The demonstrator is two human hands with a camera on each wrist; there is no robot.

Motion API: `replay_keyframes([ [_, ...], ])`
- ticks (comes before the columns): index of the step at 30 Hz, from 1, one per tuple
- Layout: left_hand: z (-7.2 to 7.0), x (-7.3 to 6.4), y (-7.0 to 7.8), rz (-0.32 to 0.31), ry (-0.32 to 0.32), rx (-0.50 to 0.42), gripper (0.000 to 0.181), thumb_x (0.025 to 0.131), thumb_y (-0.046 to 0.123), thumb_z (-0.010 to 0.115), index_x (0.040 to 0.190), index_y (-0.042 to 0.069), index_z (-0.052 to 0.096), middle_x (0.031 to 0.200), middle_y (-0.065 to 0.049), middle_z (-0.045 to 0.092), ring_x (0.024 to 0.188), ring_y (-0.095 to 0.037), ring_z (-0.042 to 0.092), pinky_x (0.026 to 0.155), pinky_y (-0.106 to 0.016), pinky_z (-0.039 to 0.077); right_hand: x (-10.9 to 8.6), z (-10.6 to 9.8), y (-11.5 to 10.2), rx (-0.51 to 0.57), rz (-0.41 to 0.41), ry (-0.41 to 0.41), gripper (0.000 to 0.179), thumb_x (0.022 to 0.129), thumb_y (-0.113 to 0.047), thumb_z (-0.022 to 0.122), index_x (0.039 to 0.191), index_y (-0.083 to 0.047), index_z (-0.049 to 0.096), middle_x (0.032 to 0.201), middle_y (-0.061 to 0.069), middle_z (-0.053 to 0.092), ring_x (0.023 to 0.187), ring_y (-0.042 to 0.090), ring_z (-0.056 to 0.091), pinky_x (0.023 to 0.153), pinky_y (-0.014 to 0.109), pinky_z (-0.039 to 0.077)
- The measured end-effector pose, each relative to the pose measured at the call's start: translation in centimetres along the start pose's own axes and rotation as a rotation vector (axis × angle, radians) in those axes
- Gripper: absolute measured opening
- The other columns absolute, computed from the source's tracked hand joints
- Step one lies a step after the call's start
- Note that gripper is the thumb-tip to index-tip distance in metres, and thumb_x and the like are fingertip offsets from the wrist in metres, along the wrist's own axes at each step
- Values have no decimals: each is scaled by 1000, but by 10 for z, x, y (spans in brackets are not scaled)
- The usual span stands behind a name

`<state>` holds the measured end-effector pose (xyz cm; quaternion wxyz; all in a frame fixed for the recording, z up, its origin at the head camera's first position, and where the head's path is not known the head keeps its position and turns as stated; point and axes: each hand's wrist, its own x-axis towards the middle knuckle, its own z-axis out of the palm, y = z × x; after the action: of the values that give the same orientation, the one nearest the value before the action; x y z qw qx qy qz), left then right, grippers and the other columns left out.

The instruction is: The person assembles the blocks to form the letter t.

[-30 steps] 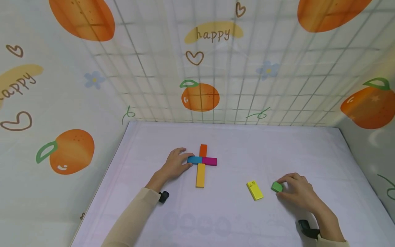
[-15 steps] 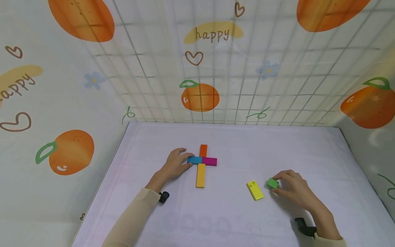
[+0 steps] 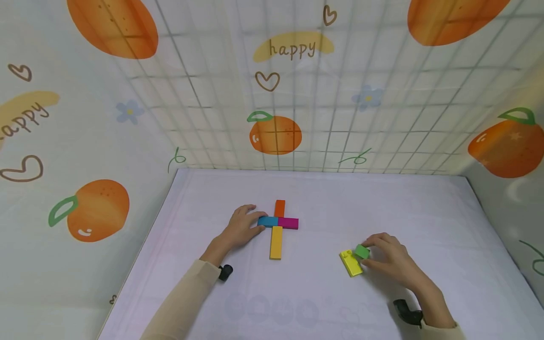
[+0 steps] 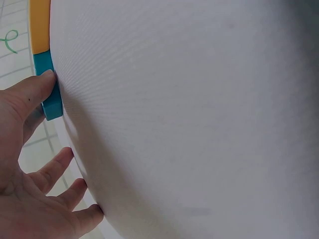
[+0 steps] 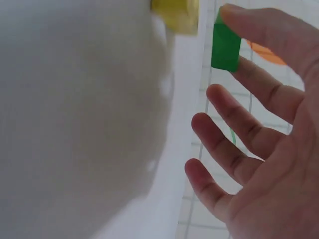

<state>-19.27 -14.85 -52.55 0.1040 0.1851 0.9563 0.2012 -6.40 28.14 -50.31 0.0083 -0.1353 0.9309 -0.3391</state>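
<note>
Green block [image 3: 361, 251], plain, smooth-faced and small, pinched between thumb and finger of the right hand [image 3: 391, 255], just beside a flat yellow block [image 3: 351, 264] with unclear detail at its far end. Blue block [image 3: 267, 221], plain and oblong, pinched by the left hand [image 3: 241, 226], adjoining magenta [image 3: 288, 223], orange-red [image 3: 279, 208] and amber [image 3: 276, 243] blocks, crosswise on a white tabletop [image 3: 314, 198]. Lettering: "happy", brown on a yellow patch, printed on the backdrop [image 3: 221, 61].
</note>
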Motion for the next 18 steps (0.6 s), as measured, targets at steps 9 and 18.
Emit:
replay_keyframes([
  [9, 0, 1, -1, -8, -11, 3, 44, 98, 38, 66, 140, 31, 59, 156, -10, 35, 143, -35, 25, 112, -59, 30, 7, 20, -14, 54, -88, -11, 37, 80, -20, 86, 112, -20, 67, 116, -3, 59, 113, 28, 54, 91, 60, 35],
  [18, 0, -1, 0, -8, -4, -3, 44, 97, 38, 66, 140, 31, 59, 156, -10, 35, 144, -34, 24, 111, -58, 31, 13, 32, -28, 56, -140, -14, 39, 79, -18, 87, 113, -19, 67, 116, -5, 60, 111, 24, 54, 92, 59, 37],
])
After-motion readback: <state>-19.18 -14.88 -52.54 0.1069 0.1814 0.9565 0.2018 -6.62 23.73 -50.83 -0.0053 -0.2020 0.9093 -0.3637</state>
